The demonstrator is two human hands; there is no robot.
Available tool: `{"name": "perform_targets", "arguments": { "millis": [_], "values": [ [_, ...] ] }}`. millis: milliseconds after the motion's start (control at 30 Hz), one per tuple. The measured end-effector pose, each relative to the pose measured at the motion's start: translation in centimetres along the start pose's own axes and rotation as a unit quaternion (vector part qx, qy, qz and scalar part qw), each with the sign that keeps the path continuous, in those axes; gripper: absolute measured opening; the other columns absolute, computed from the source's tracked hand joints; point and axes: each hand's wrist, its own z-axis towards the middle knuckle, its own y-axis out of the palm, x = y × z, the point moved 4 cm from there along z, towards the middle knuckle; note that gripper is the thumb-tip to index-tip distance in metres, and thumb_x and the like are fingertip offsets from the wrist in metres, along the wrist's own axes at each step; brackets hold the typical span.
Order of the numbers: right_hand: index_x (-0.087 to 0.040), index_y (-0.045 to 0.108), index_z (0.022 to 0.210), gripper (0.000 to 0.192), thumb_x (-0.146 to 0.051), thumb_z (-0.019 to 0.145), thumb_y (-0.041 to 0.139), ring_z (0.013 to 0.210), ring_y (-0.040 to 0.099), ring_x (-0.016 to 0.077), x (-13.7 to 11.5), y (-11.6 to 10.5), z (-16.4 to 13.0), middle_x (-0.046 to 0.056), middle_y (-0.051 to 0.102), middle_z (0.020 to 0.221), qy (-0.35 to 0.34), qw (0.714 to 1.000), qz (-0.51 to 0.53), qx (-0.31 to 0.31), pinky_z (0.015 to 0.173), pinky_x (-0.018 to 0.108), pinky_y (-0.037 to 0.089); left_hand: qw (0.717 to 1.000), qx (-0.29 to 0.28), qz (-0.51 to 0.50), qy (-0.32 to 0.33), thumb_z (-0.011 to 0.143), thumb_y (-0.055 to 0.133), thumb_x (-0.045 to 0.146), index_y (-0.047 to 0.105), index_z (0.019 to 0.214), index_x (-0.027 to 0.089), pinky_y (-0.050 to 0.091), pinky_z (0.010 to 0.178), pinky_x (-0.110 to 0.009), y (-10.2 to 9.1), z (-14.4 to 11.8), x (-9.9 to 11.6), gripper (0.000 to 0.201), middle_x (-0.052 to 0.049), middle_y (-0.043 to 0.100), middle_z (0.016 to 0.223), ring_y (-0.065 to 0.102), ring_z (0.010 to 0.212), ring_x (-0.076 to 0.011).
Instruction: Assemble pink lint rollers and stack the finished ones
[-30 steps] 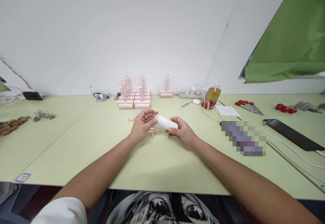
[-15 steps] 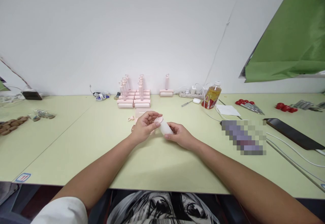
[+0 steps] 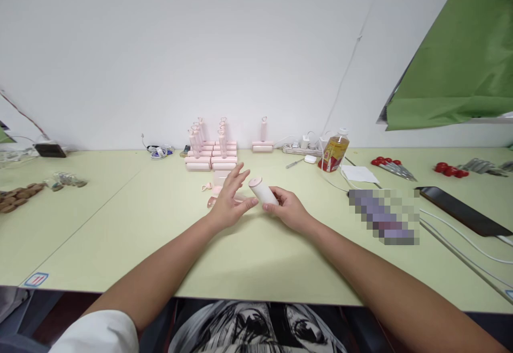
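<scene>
My right hand (image 3: 289,210) is closed around the lower end of a white lint roller refill (image 3: 264,193), which has a pink cap on its upper end and leans up to the left. My left hand (image 3: 231,199) is open, fingers spread, just left of the roll and apart from it. Behind and partly under the left hand lie pink plastic parts (image 3: 211,202), mostly hidden. A small pink loop piece (image 3: 206,186) rests just beyond them.
Several pink lint rollers (image 3: 198,164) stand in rows by the wall, with one more (image 3: 263,149) to their right. A power strip (image 3: 300,149), a drink bottle (image 3: 334,150), a white paper (image 3: 359,173) and a black phone (image 3: 460,210) occupy the right side. Brown round pieces (image 3: 18,197) lie far left.
My left hand has let go of the capped end and moved slightly left, its fingers spreading. The roll has shifted a little to the right in my right hand.
</scene>
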Motion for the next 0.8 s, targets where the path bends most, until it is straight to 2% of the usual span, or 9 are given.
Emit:
{"name": "perform_targets", "arguments": {
  "millis": [100,200,267,400,467,533,600,667,800],
  "values": [
    [-0.019,0.065,0.106,0.039,-0.039,0.072,0.071,0.079,0.055,0.0194,-0.2,-0.1,0.0,0.003,0.064,0.091,-0.007,1.000,-0.018,0.016,0.069,0.030,0.042,0.999,-0.032,0.037,0.018,0.082,0.067,0.038,0.028,0.149,0.032,0.036,0.109,-0.044,0.4,-0.1,0.1,0.078,-0.009,0.031,0.155,0.034,0.139,-0.0287],
    [-0.020,0.067,0.102,0.036,-0.039,0.072,0.071,0.077,0.054,0.0196,-0.3,-0.5,-0.1,0.002,0.064,0.088,-0.009,0.997,-0.053,0.047,0.067,0.030,0.041,0.995,-0.056,0.074,0.042,0.084,0.064,0.036,0.044,0.141,0.029,0.031,0.112,-0.047,0.8,-0.1,0.0,0.061,-0.009,0.045,0.147,0.037,0.137,-0.0283],
    [-0.020,0.067,0.101,0.035,-0.038,0.072,0.071,0.076,0.054,0.0194,-0.4,-0.7,-0.1,0.001,0.063,0.087,-0.009,0.996,-0.071,0.062,0.067,0.030,0.041,0.992,-0.050,0.100,0.055,0.086,0.062,0.036,0.048,0.138,0.029,0.029,0.113,-0.047,0.9,-0.1,-0.1,0.055,-0.009,0.046,0.146,0.035,0.138,-0.0283],
    [-0.020,0.067,0.099,0.034,-0.040,0.073,0.070,0.076,0.054,0.0193,-0.7,-0.8,-0.2,0.002,0.063,0.086,-0.009,0.993,-0.092,0.073,0.067,0.030,0.041,0.982,-0.037,0.176,0.059,0.085,0.061,0.036,0.043,0.142,0.023,0.033,0.110,-0.047,0.1,0.5,-0.4,0.061,-0.011,0.046,0.145,0.040,0.133,-0.0300],
    [-0.020,0.066,0.101,0.034,-0.040,0.073,0.069,0.078,0.056,0.0198,-0.8,-0.9,-0.2,0.002,0.064,0.089,-0.002,0.993,-0.090,0.078,0.068,0.030,0.042,0.971,0.010,0.239,0.015,0.085,0.057,0.031,0.046,0.139,0.020,0.037,0.105,-0.046,-1.5,1.1,-1.1,0.057,-0.012,0.054,0.137,0.048,0.124,-0.0299],
    [-0.021,0.064,0.105,0.037,-0.038,0.072,0.070,0.083,0.057,0.0204,-0.8,-1.0,-0.2,0.003,0.065,0.096,0.003,0.993,-0.079,0.085,0.070,0.030,0.043,0.941,0.053,0.327,-0.066,0.084,0.049,0.020,0.059,0.125,0.019,0.042,0.099,-0.044,-3.7,1.8,-2.2,0.042,-0.010,0.062,0.121,0.055,0.112,-0.0283],
    [-0.021,0.061,0.109,0.041,-0.038,0.072,0.070,0.084,0.057,0.0201,-0.7,-1.1,-0.1,0.004,0.065,0.099,0.008,0.994,-0.061,0.091,0.070,0.030,0.043,0.894,0.027,0.421,-0.150,0.080,0.049,0.016,0.070,0.107,0.019,0.043,0.095,-0.044,-5.5,2.2,-3.5,0.034,-0.011,0.063,0.115,0.055,0.106,-0.0301],
    [-0.020,0.059,0.109,0.044,-0.038,0.072,0.070,0.082,0.057,0.0193,-0.3,-1.1,0.0,0.004,0.064,0.097,0.013,0.995,-0.038,0.093,0.070,0.030,0.043,0.861,-0.018,0.460,-0.216,0.079,0.052,0.020,0.074,0.097,0.022,0.043,0.093,-0.046,-6.7,2.3,-4.6,0.028,-0.010,0.061,0.117,0.053,0.109,-0.0327],
    [-0.020,0.056,0.107,0.044,-0.039,0.071,0.071,0.078,0.057,0.0178,0.2,-1.1,0.2,0.003,0.064,0.093,0.018,0.995,-0.012,0.094,0.067,0.029,0.042,0.843,-0.039,0.468,-0.263,0.079,0.052,0.029,0.076,0.084,0.024,0.041,0.090,-0.047,-7.3,2.5,-5.7,0.024,-0.009,0.060,0.119,0.050,0.111,-0.0337]
  ]
}}
